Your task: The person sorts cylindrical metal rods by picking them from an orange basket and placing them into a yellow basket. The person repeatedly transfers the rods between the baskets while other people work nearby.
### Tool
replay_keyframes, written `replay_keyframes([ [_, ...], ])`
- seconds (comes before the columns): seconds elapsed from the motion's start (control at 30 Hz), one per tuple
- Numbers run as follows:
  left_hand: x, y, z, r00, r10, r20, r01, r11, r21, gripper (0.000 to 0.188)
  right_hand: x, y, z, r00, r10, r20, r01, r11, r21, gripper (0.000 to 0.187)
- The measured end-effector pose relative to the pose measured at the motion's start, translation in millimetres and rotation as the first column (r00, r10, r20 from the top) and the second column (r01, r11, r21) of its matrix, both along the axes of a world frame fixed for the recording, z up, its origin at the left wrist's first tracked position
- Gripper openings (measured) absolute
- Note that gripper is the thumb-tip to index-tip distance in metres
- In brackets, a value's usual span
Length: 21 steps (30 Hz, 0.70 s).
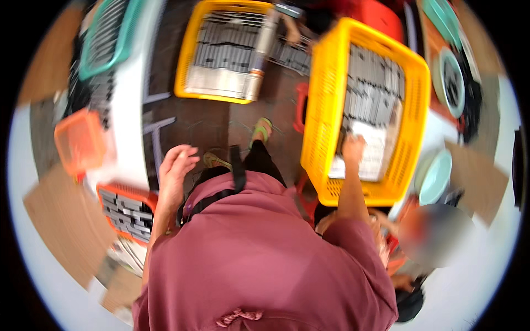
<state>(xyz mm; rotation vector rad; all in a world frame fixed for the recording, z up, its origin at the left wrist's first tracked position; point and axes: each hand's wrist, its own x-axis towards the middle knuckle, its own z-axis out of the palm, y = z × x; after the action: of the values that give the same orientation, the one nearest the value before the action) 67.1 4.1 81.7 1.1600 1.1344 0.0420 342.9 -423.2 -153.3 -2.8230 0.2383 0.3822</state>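
My right hand [354, 148] reaches down into a large yellow plastic crate [323, 110] on my right. Its fingers are closed near the white paper lining [373, 154], blurred, and what they hold, if anything, is hidden. Beside it, rows of slim grey pieces with dark ends [372, 88] lie packed in the crate. My left hand [178, 167] hangs in the air at my left with fingers loosely bent and apart, holding nothing. It is nearest the white table edge and an orange-red basket of grey pieces [128, 215].
A second yellow crate [185, 71] of grey pieces stands ahead on the dark floor, a co-worker's hand [291, 32] beside it. Left, the white table [132, 94] bears a green basket [88, 66] and an orange basket [80, 140]. Another person sits close at right, near a pale green basin [436, 176].
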Motion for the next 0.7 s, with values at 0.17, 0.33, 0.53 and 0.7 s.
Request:
replay_keyframes([
  [0.17, -76, 18, 24, 0.969, 0.147, 0.201, -0.181, 0.969, 0.166, 0.022, 25, 12, 12, 0.862, -0.085, 0.500, -0.028, 0.976, 0.216, 0.035],
  [0.33, -188, 40, 40, 0.874, 0.386, 0.295, -0.481, 0.777, 0.406, 0.017, 62, 143, 118, 0.781, -0.162, 0.604, -0.230, 0.824, 0.518, 0.028],
  [0.53, -391, 76, -30, 0.673, 0.737, 0.067, -0.561, 0.449, 0.695, 0.024, -72, 377, 211, 0.734, 0.356, 0.578, -0.679, 0.389, 0.623, 0.018],
  [0.7, -466, 137, -48, 0.635, 0.741, -0.219, -0.296, 0.495, 0.817, 0.044, -317, 499, 217, 0.006, 0.944, 0.331, -0.859, -0.165, 0.485, 0.030],
])
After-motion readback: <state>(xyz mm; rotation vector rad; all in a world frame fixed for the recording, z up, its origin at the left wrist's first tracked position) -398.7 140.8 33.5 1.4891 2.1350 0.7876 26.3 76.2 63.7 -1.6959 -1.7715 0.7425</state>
